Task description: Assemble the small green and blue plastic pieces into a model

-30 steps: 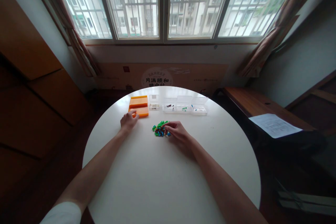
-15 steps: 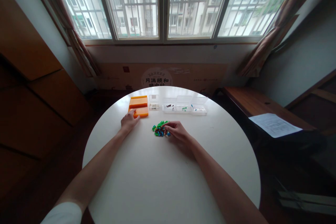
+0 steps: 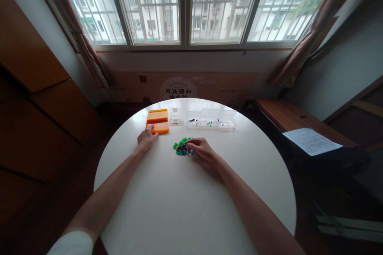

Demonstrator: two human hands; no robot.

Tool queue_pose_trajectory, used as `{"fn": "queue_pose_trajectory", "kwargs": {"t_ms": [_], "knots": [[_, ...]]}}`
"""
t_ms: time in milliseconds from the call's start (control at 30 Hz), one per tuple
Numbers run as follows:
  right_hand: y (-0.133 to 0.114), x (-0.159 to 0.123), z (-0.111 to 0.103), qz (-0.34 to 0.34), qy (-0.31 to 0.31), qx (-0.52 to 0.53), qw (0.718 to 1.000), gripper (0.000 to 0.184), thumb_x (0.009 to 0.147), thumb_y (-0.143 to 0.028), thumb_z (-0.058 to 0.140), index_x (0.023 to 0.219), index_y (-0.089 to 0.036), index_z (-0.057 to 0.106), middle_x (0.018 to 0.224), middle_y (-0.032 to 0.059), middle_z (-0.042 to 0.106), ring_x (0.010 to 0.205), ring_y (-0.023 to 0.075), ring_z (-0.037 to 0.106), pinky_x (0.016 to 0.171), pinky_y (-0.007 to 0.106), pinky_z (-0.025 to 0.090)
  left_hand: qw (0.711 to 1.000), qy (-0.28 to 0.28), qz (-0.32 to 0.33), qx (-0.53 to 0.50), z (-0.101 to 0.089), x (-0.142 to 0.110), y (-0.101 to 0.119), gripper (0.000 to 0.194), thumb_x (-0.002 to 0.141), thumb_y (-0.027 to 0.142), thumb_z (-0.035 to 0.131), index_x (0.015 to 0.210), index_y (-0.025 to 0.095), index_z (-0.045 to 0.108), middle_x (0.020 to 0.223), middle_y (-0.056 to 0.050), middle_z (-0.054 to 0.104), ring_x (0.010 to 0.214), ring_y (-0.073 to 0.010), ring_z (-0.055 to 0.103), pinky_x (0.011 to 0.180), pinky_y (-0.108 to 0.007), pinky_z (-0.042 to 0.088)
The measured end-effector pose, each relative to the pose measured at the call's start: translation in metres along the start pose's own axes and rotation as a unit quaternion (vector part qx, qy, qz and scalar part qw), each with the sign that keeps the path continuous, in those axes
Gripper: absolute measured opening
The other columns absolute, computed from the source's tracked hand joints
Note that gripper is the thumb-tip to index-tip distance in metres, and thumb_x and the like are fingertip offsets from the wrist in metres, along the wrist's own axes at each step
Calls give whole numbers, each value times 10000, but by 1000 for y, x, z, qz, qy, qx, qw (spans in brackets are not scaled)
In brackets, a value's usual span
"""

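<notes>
Status, as I read it from the head view: very little has changed over the last second. The right hand (image 3: 205, 150) stays at the pile of small coloured pieces (image 3: 182, 146), its fingers drawn narrow, thumb and index close together at the pile's right side. I cannot tell whether a piece is pinched between them — the parts are too small at this range.

The left hand (image 3: 145, 138) remains at the near left corner of the orange tray (image 3: 157, 120). Its fingers appear slightly flatter over the tray than a second ago; whether they grip or merely rest, I cannot tell.

Location of parts: the pile lies on the white desk (image 3: 179, 199), nearer to me than the tray and to its right. Beyond the pile stand a small clear box (image 3: 175, 124), just right of the tray, and three clear boxes (image 3: 209, 126) with lids raised, holding dark, green and blue bits.

Implication: I judge the work to be at the selecting step — no piece is visibly clear of the pile.
</notes>
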State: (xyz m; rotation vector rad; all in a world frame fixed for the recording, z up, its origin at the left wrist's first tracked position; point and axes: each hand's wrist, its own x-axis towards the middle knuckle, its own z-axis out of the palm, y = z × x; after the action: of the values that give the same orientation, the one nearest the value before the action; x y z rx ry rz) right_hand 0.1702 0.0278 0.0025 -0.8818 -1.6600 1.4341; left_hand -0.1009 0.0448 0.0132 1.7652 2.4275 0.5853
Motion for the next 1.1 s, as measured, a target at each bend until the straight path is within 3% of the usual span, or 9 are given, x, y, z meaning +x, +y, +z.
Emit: {"fn": "queue_pose_trajectory", "kwargs": {"t_ms": [300, 600, 733, 833, 900, 1000, 1100], "knots": [[-3, -1, 1, 3, 5, 3, 1000, 292, 714, -345, 617, 865, -108, 694, 667, 50, 663, 562, 128, 565, 522, 228, 410, 998, 41, 9, -37, 2, -2, -3, 483, 772, 376, 551, 1231, 237, 494, 1182, -73, 593, 1033, -263, 577, 824, -338, 469], [-2, 0, 1, 5, 3, 0, 1000, 297, 709, -341, 616, 870, -104, 693, 674, 51, 666, 557, 124, 564, 520, 224, 413, 998, 38, 15, -41, 3, -7, -1, 470, 777, 375, 560, 1221, 234, 493, 1162, -62, 600, 1003, -253, 583, 829, -342, 473], [-2, -1, 2, 3, 1, 1, 1000, 296, 714, -344, 605, 870, -106, 689, 666, 49, 663, 543, 119, 558, 501, 218, 407, 993, 84, 40, -77, 0, -8, 1, 418, 777, 318, 559, 1182, 217, 526, 1163, -69, 570, 1037, -223, 557, 860, -301, 461], [-4, -1, 2, -10, 34, -3, 999, 288, 718, -346, 588, 852, -111, 685, 598, 30, 636, 459, 97, 501, 441, 208, 369, 981, 126, 82, -120, -4, -10, 5, 364, 794, 289, 521, 1142, 187, 555, 1064, -75, 576, 929, -187, 581, 812, -275, 475], [-4, 0, 0, -31, 86, -14, 996, 275, 719, -340, 575, 835, -115, 681, 550, 18, 611, 439, 99, 489, 433, 214, 364, 975, 111, 122, -146, -6, -14, 9, 323, 815, 286, 485, 1106, 180, 577, 942, -56, 597, 813, -161, 585, 746, -261, 481], [-2, 3, -6, -59, 169, -43, 983, 264, 731, -322, 549, 833, -115, 677, 534, 19, 600, 483, 127, 537, 480, 233, 400, 963, 26, 205, -170, -7, -25, 19, 255, 826, 283, 470, 988, 171, 632, 791, -22, 615, 617, -114, 530, 644, -230, 459], [0, 4, -13, -60, 229, -100, 966, 259, 756, -300, 513, 842, -118, 676, 587, 38, 619, 543, 148, 569, 542, 254, 432, 934, -34, 315, -162, -7, -39, 28, 224, 829, 280, 480, 921, 190, 663, 760, -16, 618, 587, -98, 499, 617, -212, 422]]}}
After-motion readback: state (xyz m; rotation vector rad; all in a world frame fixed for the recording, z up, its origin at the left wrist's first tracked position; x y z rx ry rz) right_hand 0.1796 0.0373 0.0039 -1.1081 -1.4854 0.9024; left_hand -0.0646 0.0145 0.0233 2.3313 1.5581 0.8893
